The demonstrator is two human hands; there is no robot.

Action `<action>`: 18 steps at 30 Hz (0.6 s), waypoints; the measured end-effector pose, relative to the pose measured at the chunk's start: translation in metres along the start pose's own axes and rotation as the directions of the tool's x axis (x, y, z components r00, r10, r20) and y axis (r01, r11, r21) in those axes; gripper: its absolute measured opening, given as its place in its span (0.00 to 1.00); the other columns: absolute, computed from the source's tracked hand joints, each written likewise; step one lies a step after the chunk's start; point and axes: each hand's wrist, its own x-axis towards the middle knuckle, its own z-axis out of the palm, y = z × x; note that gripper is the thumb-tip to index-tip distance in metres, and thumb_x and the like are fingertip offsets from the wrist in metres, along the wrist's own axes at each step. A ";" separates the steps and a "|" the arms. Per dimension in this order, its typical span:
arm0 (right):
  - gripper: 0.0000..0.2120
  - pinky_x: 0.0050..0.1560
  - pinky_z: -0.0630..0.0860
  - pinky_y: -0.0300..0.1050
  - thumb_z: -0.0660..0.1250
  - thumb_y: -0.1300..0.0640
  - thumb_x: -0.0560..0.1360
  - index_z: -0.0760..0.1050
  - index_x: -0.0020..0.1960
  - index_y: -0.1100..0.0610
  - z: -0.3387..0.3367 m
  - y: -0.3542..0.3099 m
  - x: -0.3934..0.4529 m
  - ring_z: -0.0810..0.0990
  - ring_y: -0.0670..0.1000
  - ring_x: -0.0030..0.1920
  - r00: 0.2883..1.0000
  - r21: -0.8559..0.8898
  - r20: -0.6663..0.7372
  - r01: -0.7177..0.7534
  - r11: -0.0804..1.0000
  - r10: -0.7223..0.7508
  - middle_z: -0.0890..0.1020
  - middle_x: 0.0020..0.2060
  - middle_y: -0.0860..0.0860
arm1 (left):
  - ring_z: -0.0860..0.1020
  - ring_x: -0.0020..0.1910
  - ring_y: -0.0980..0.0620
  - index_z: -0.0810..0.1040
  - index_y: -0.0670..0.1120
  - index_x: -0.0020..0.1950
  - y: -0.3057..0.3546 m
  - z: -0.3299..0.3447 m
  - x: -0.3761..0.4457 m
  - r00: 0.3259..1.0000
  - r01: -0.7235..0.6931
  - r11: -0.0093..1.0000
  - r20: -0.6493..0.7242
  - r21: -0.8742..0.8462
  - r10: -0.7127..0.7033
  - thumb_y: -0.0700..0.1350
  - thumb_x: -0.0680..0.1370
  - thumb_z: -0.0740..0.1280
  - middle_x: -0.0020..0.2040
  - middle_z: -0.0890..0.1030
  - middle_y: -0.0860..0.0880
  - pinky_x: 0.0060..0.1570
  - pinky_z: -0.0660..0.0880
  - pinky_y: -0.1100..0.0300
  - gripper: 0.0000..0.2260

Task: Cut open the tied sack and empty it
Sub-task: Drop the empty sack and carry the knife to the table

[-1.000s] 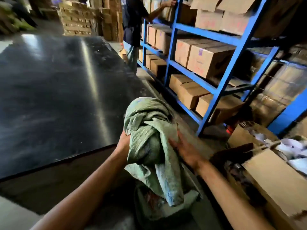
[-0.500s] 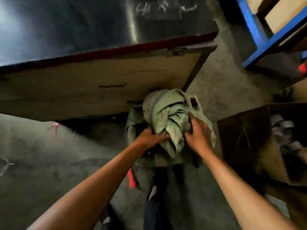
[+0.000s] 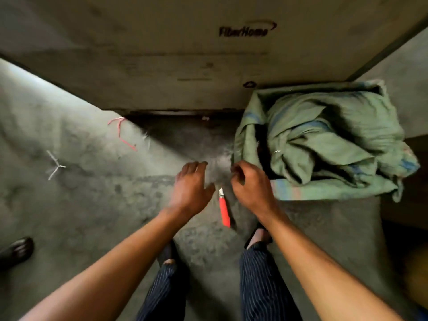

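A crumpled green woven sack (image 3: 324, 144) lies bunched in a heap on the concrete floor at the right, against the foot of a big panel. A red-handled knife (image 3: 224, 209) lies on the floor between my hands, blade pointing away from me. My left hand (image 3: 191, 186) hovers just left of the knife, fingers apart, holding nothing. My right hand (image 3: 251, 184) hangs just right of the knife with its fingers curled, near the sack's left edge and not gripping it.
A large beige panel (image 3: 208, 54) printed "FiberHome" leans across the top. Red string (image 3: 120, 133) and white string scraps (image 3: 54, 165) lie on the floor at left. Another person's sandalled foot (image 3: 16, 250) shows at far left. My feet stand below the knife.
Both hands let go of the green sack, which now lies on the floor at right. The view tipped down to the floor, and my hands moved left, over the red knife.
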 end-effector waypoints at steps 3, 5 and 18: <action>0.05 0.38 0.73 0.49 0.64 0.60 0.69 0.77 0.42 0.59 0.080 0.009 -0.020 0.81 0.60 0.42 0.989 0.005 0.063 -0.136 0.991 0.135 0.84 0.39 0.58 | 0.67 0.68 0.41 0.66 0.41 0.69 -0.069 0.027 -0.007 0.999 -0.044 0.998 -0.008 0.049 0.045 0.48 0.73 0.67 0.67 0.73 0.41 0.63 0.66 0.48 0.27; 0.04 0.38 0.73 0.49 0.63 0.59 0.69 0.76 0.40 0.59 0.130 0.033 -0.029 0.81 0.61 0.43 0.979 -0.055 0.087 -0.183 0.982 0.187 0.83 0.39 0.58 | 0.66 0.69 0.41 0.65 0.41 0.69 -0.105 0.051 -0.007 0.998 -0.066 0.995 -0.009 0.074 0.067 0.47 0.73 0.67 0.67 0.73 0.41 0.64 0.65 0.48 0.27; 0.28 0.60 0.69 0.54 0.70 0.51 0.69 0.65 0.63 0.61 0.320 0.231 -0.028 0.74 0.62 0.61 0.774 -0.548 0.024 -0.519 0.656 0.633 0.75 0.61 0.61 | 0.62 0.71 0.43 0.60 0.43 0.73 -0.236 0.259 0.024 0.992 -0.098 0.992 0.085 0.075 0.092 0.48 0.75 0.65 0.71 0.68 0.44 0.67 0.62 0.51 0.28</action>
